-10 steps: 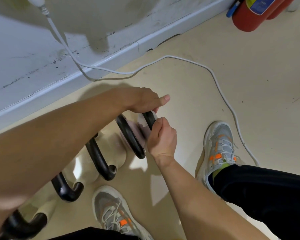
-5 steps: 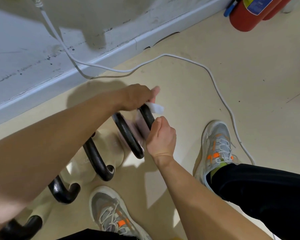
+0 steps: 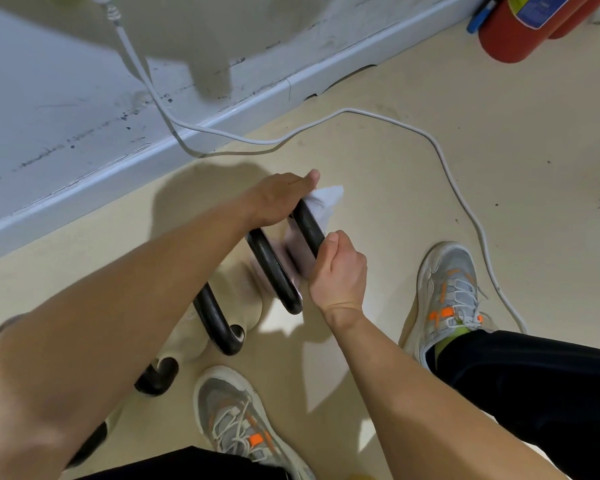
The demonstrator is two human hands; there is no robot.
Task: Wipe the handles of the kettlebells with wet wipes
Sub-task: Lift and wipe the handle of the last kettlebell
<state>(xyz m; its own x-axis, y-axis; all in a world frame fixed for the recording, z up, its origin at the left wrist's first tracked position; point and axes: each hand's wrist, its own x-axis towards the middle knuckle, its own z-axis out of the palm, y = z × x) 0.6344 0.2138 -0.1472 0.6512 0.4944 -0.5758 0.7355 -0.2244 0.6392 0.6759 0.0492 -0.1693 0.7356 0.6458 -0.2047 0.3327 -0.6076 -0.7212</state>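
On the beige floor [image 3: 430,174] beside the wall, kettlebells [image 3: 187,344] stood in a row. The right hand [image 3: 338,271] had its fingers clamped round the farthest black handle [image 3: 309,227]. The left hand [image 3: 278,199] curled its fingers over that handle's top, pressing a white wet wipe [image 3: 327,200] there.

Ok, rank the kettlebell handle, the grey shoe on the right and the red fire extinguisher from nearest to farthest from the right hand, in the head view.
1. kettlebell handle: gripped by the right hand itself.
2. grey shoe: on the floor just to the hand's right.
3. fire extinguisher: far off at the top right, by the wall.
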